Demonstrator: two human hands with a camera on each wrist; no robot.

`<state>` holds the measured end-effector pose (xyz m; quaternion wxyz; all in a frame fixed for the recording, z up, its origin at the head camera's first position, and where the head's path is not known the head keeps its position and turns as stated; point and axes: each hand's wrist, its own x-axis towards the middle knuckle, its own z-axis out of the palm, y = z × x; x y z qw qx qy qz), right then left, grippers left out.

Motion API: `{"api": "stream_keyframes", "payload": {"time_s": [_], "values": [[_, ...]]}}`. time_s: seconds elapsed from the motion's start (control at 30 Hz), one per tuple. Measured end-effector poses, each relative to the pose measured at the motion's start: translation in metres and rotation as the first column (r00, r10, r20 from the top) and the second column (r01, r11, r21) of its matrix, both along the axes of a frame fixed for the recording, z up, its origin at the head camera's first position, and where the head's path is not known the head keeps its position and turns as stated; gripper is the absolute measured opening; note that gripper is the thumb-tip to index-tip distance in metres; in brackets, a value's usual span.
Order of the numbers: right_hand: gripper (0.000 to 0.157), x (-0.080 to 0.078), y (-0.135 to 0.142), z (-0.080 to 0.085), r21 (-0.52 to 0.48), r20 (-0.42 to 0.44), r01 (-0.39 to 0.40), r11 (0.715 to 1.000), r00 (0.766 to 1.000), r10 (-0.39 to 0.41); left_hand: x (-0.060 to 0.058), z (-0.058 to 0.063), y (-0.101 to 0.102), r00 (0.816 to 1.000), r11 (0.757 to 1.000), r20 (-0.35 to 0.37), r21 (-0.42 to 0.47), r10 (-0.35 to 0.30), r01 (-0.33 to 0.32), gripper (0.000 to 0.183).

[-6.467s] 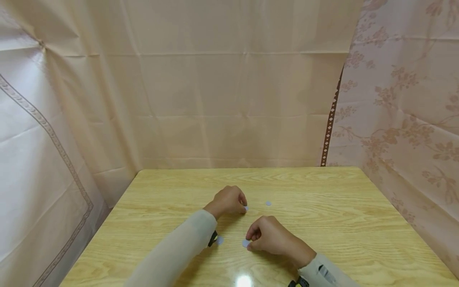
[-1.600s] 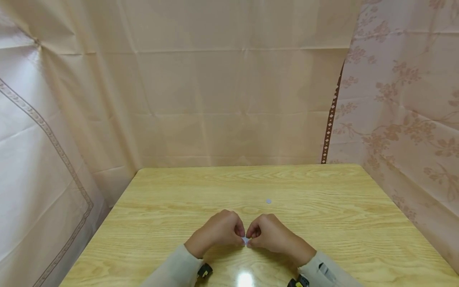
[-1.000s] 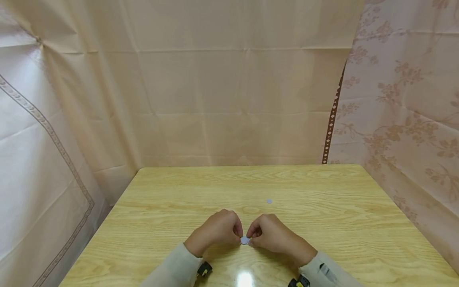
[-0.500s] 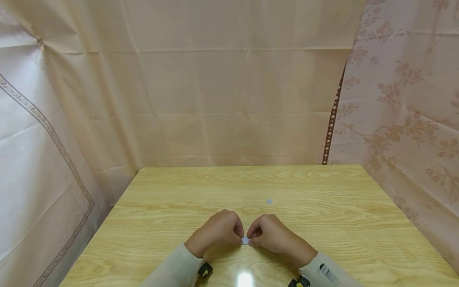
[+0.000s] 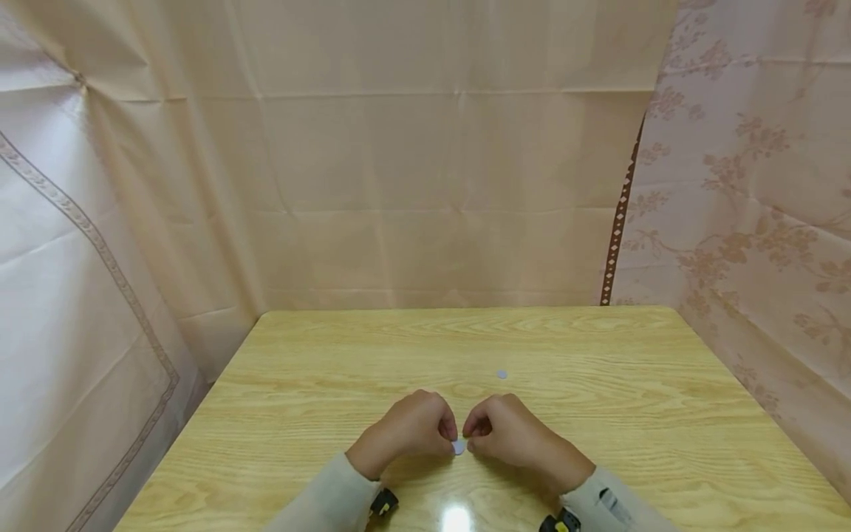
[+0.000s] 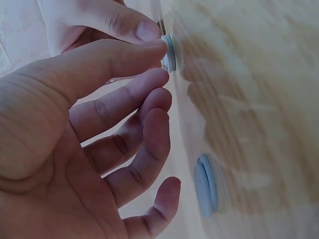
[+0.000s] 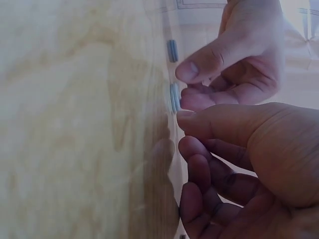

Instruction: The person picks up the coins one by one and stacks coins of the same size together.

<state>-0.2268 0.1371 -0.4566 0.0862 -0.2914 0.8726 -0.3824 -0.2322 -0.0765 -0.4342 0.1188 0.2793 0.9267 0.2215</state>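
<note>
A small pale round disc [image 5: 459, 447] lies near the table's front middle, between both hands. My left hand [image 5: 415, 425] pinches its left edge with thumb and forefinger. In both wrist views its edge shows layered close to the tabletop. My right hand [image 5: 508, 428] is just right of the disc, fingers curled loosely, its thumb tip right at the edge. Another pale disc [image 5: 501, 374] lies flat farther back, slightly right. The right wrist view shows one more disc [image 7: 172, 50] past the left thumb; in the head view my left hand hides that spot.
The glossy wood-grain table [image 5: 319, 355] reflects a bright light spot near its front. Behind it hangs a beige cloth [image 5: 425, 185]; a flowered cloth [image 5: 751, 222] hangs on the right and a pale cloth [image 5: 60, 295] on the left. Both wrists carry small black devices.
My left hand has come from farther back toward the right hand, bringing its disc to the front one. In the last half second the right fingertips draw slightly off the disc.
</note>
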Motion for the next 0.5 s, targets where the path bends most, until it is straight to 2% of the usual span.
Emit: {"api": "stream_keyframes", "payload": {"time_s": [0.33,0.5], "values": [[0.012,-0.012,0.014,0.0,0.045,-0.048,0.079,0.996,0.996,-0.076,0.001,0.001,0.003,1.0,1.0,-0.002,-0.006,0.001,-0.001,0.014],[0.017,-0.016,0.024,0.005,0.082,-0.023,0.104,0.991,0.994,-0.102,0.003,0.001,0.002,1.0,1.0,-0.004,-0.011,0.001,-0.001,0.014]]}}
